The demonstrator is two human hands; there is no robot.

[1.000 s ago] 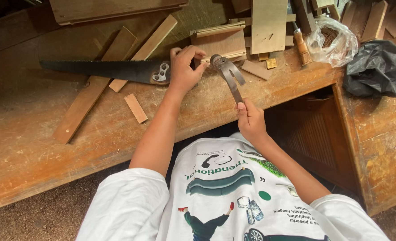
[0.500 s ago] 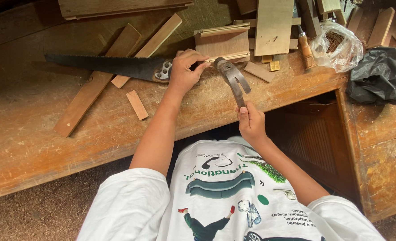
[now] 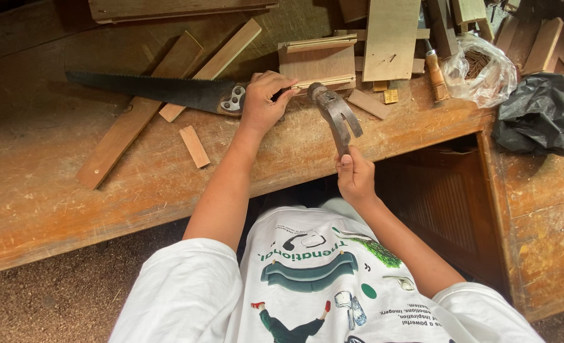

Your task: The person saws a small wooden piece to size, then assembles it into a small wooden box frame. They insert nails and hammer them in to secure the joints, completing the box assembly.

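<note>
Near the table's (image 3: pixel 53 190) front edge, my left hand (image 3: pixel 264 105) pinches something small against the wooden block (image 3: pixel 318 61) while my right hand (image 3: pixel 355 178), closed on the claw hammer (image 3: pixel 333 111), has lowered its head closer to the block than half a second ago.

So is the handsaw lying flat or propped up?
Flat: the handsaw lies blade-side down on the workbench, across a wooden strip.
</note>
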